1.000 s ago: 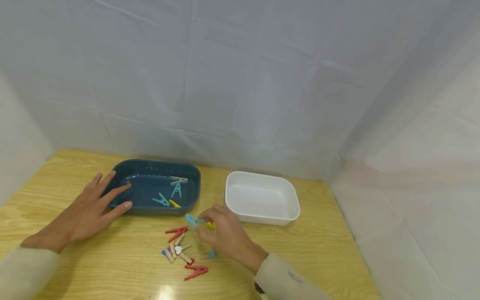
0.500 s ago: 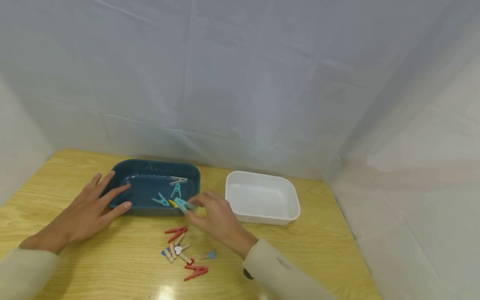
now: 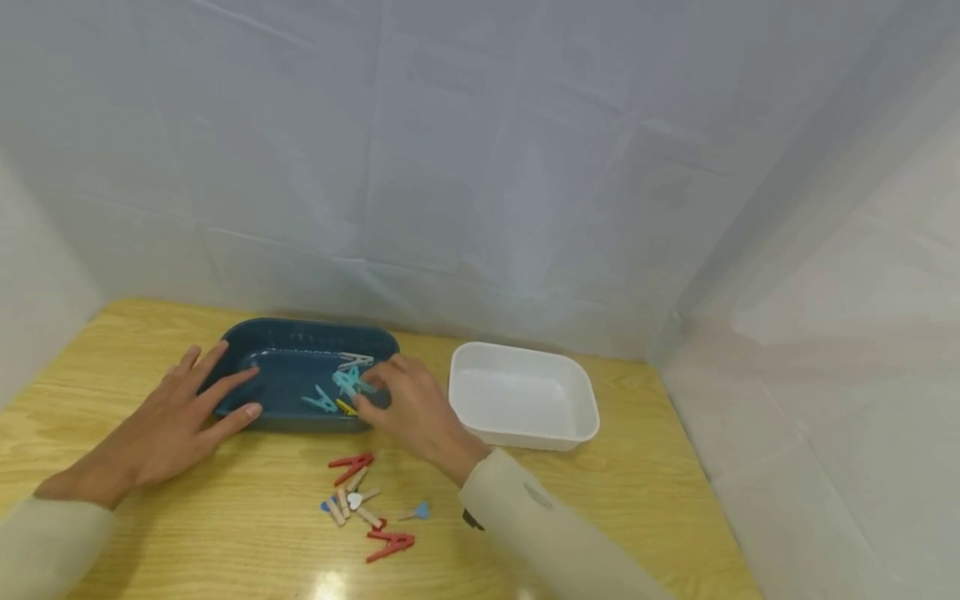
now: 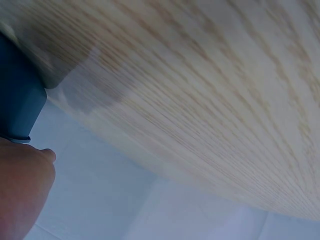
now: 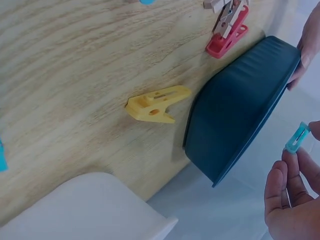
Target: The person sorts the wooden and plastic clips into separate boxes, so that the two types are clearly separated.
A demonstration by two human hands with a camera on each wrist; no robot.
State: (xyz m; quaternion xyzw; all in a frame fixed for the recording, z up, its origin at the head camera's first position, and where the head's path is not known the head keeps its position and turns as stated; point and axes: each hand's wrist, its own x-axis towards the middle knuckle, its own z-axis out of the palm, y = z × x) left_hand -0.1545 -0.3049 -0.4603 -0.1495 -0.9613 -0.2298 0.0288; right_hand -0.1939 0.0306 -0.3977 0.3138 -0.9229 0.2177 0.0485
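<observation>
Over the right part of the dark blue tray (image 3: 311,326), my right hand (image 3: 416,408) pinches a light-blue clothespin (image 5: 298,138) between thumb and fingers. My left hand (image 3: 172,429) rests with spread fingers on the tray's left rim. Inside the tray lie a light-blue clothespin (image 3: 321,401), a yellow clothespin (image 3: 346,407) and a whitish clothespin (image 3: 355,360). Another light-blue one there is largely covered by the held clothespin. On the wood near the tray, a larger yellow clothespin (image 5: 157,103) shows in the right wrist view; my right hand hides it from the head view.
A white tray (image 3: 525,439) stands right of the blue one. In front lie red clothespins (image 3: 390,546) and several small wooden pegs (image 3: 367,517) with heart ends, one blue-hearted peg (image 3: 416,511) apart. A pale sheet (image 3: 480,208) hangs behind the table.
My right hand has carried the light-blue clothespin from above the table leftward and away from me, over the blue tray. The left hand has stayed on the rim.
</observation>
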